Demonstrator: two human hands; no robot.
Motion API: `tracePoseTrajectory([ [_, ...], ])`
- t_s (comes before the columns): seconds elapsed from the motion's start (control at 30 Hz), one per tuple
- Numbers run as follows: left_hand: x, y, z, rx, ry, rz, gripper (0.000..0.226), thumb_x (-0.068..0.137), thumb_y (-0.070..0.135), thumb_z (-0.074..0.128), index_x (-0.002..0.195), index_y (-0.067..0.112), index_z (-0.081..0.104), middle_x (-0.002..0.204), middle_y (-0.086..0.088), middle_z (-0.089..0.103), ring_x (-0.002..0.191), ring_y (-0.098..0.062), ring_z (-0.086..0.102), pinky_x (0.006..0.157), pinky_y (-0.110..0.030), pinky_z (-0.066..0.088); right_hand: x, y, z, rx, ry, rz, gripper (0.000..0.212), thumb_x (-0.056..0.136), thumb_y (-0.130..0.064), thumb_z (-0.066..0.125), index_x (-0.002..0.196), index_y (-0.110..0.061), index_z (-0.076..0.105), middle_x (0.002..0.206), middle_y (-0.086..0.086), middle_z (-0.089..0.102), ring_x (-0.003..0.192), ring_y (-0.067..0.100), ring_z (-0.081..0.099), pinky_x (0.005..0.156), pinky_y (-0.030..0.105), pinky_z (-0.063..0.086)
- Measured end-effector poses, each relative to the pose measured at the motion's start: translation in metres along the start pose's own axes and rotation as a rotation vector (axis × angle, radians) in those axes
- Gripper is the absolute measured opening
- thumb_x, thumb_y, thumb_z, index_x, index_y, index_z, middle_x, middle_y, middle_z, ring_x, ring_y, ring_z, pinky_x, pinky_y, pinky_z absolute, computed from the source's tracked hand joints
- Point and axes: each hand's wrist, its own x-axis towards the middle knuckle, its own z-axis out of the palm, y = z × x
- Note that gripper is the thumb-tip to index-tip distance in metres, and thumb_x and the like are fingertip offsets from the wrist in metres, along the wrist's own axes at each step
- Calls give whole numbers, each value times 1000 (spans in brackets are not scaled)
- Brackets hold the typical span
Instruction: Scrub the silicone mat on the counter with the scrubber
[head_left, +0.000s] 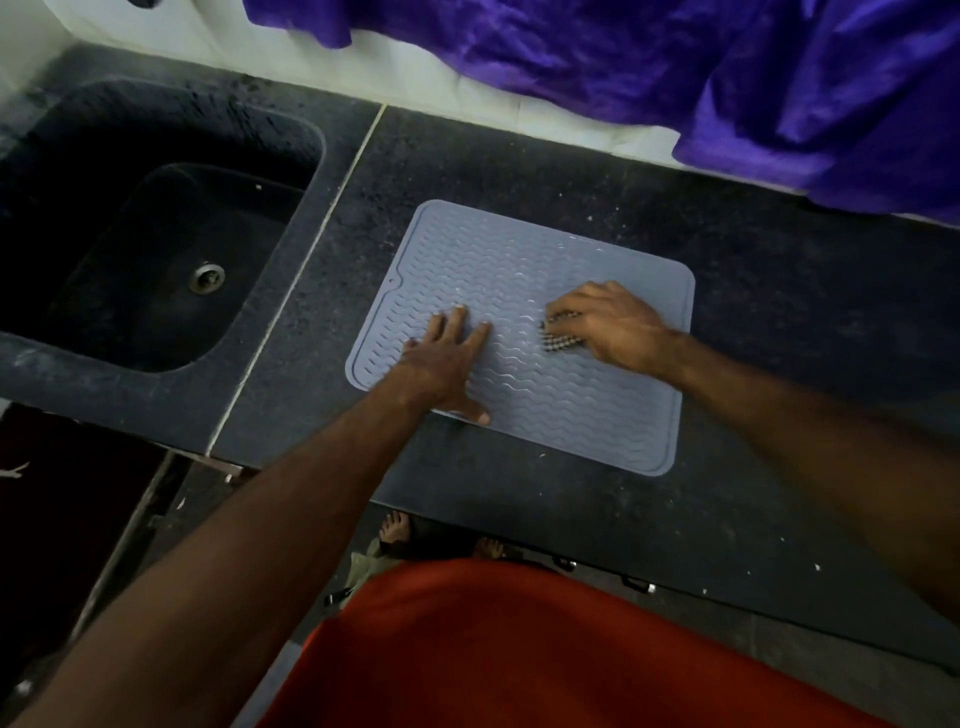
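Observation:
A grey-blue silicone mat (498, 260) with wavy ridges lies flat on the dark speckled counter (779, 322). My left hand (449, 361) rests flat on the mat's near left part, fingers spread, pressing it down. My right hand (610, 325) sits on the mat's right side, closed over a dark, beaded-looking scrubber (560, 330) that touches the mat. Only the scrubber's left edge shows from under my fingers.
A deep black sink (156, 249) with a metal drain (207, 276) lies left of the mat, past a pale seam in the counter. Purple cloth (779, 78) hangs over the back wall and the counter's far right. The counter's front edge runs close below the mat.

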Motion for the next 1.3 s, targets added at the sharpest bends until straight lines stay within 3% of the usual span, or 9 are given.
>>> tracePoseTrajectory([
  [0.17,0,1,0,-2,0,-1,134,64,62,79,155,26,-13,160,-10,-25,147,-37,-16,116,-62,11,-11,12,-15,11,-10,85,37,80,-14,68,116,-24,66,124,-1,59,111,23,49,87,37,36],
  [0.27,0,2,0,-4,-6,-4,135,64,62,80,155,27,-13,159,-10,-26,147,-36,-17,116,-62,11,20,-11,-15,80,76,99,44,79,-8,69,120,-23,64,126,0,58,113,25,48,90,39,37],
  [0.37,0,2,-1,-4,-11,-9,135,63,62,80,154,28,-14,159,-9,-26,147,-36,-17,116,-62,11,39,-35,-8,46,-8,41,51,79,-8,68,124,-28,59,130,-3,55,116,23,46,92,37,35],
  [0.6,1,1,1,-1,-5,-7,134,64,63,79,154,28,-13,159,-8,-26,147,-36,-17,116,-63,12,-53,15,5,-13,23,-30,62,61,-1,80,118,-19,66,124,7,61,109,31,56,85,43,45],
  [0.7,1,1,1,-5,-10,-7,135,64,63,79,154,27,-14,159,-8,-27,147,-36,-18,116,-62,11,-61,22,-1,-27,-56,21,52,69,-6,76,117,-22,67,121,4,62,108,29,55,86,43,44],
  [0.8,0,2,0,-10,-24,-9,135,64,62,79,154,27,-14,159,-8,-27,147,-36,-19,116,-62,11,-35,7,-7,23,39,75,41,75,-8,68,114,-21,68,120,2,62,108,27,52,86,38,36],
  [0.93,0,2,-2,-20,-30,-5,133,65,61,79,154,27,-13,159,-9,-27,146,-36,-19,116,-62,11,-12,-15,1,3,37,33,46,77,-7,68,120,-23,64,126,1,59,112,27,51,85,38,38],
  [1.13,0,0,0,-22,-22,6,132,66,63,78,154,27,-14,159,-8,-27,146,-36,-19,117,-62,11,-94,22,5,-32,-24,50,66,53,-2,83,116,-18,67,122,8,62,107,34,57,81,44,46],
  [1.3,-1,2,-1,-19,-32,-3,132,66,62,78,154,27,-14,158,-9,-28,146,-36,-19,116,-62,11,-93,24,-9,-14,-11,127,48,65,-5,76,110,-20,70,115,3,64,104,29,56,79,41,41],
])
